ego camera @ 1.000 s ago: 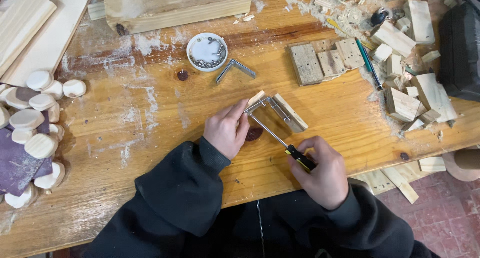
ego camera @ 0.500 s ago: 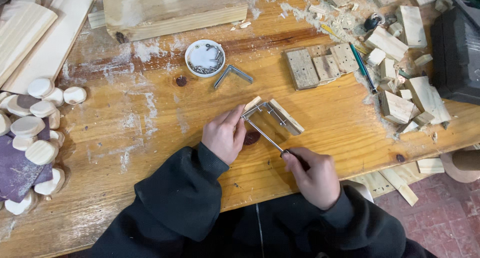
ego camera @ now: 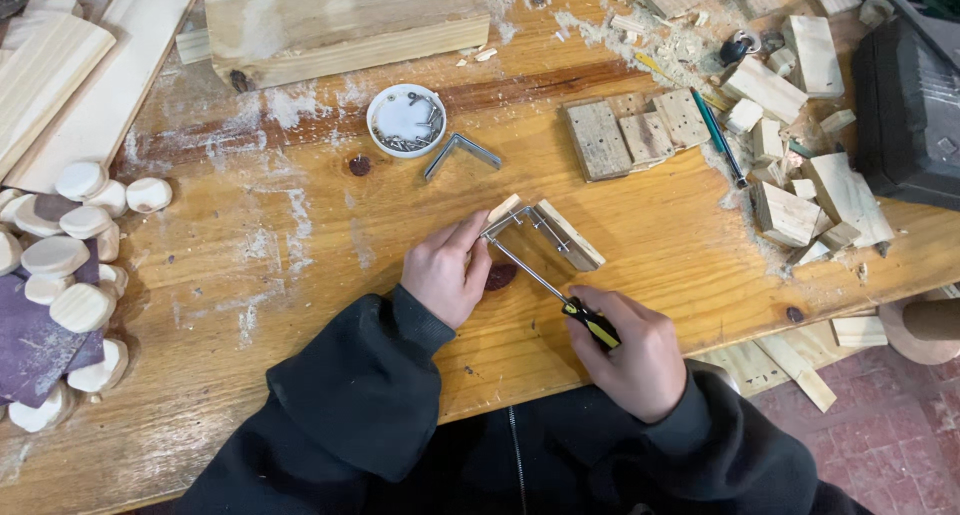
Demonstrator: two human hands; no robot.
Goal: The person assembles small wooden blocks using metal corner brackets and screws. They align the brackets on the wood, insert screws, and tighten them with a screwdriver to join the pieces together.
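My left hand pinches a small wooden piece with a metal corner bracket laid on it, near the middle of the wooden workbench. My right hand grips a screwdriver with a black and yellow handle. Its shaft slants up to the left, and the tip meets the bracket right beside my left fingertips. Both arms are in dark sleeves.
A white round dish of screws and a loose metal bracket lie behind the work. Wood offcuts are heaped at the right by a dark case. Round wooden discs and planks fill the left.
The view has shifted slightly. My right hand has kept working the screwdriver at the bracket, and my left hand still pins the wooden piece in the same spot.
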